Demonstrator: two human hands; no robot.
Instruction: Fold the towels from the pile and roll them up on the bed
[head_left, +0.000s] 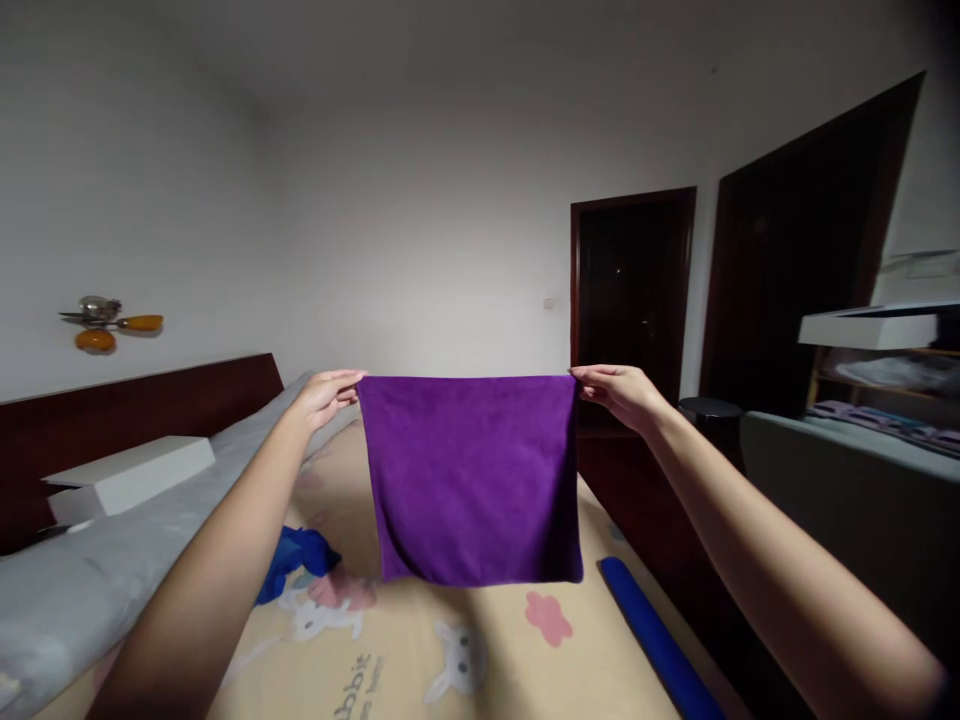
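A purple cloth hangs spread out in front of me, above the bed. Its top left corner is pinched in my left hand, and its top right corner in my right hand. The top edge is stretched nearly straight between them, and the lower edge hangs over the bedsheet. Below and left of the cloth lies a crumpled blue cloth, partly covered by my left forearm. A long, narrow blue roll, perhaps rolled cloth, lies along the bed's right edge.
A cream bedsheet with rabbit prints covers the bed. Grey bedding and a white box lie by the dark headboard. On the right stand a black round stool, a grey-green panel and a shelf with a white box.
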